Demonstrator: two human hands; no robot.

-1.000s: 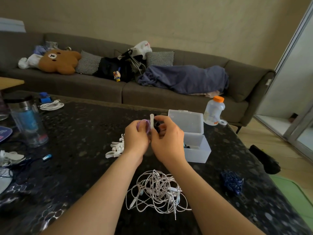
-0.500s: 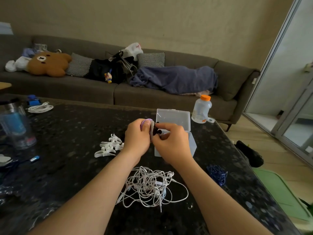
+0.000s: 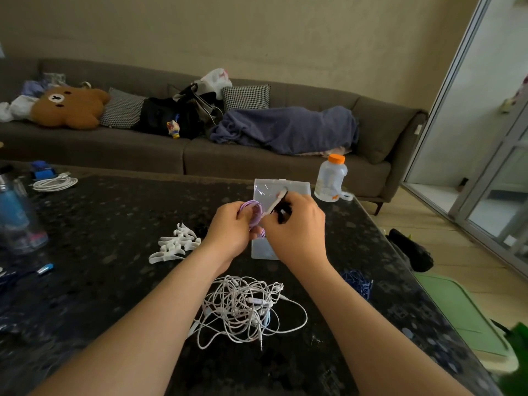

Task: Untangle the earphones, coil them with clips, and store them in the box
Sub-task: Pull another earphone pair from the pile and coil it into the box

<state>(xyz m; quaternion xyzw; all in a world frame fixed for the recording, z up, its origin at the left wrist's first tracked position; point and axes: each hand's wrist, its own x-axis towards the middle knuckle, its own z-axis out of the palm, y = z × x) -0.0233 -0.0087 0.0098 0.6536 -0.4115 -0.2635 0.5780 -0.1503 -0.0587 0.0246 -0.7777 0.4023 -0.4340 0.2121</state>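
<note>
We grip the coil (image 3: 251,213) w/ left hand (image 3: 228,228), right hand (image 3: 295,227) pinching a clip (image 3: 276,202) by the box (image 3: 264,248); slack grip could let loops spring apart.

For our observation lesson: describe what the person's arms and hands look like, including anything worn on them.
The left forearm and right forearm are bare as far as the frame shows, with no sleeves. The left hand and right hand wear no gloves, and no watch, bracelet or ring shows on the sides facing the camera.
</note>
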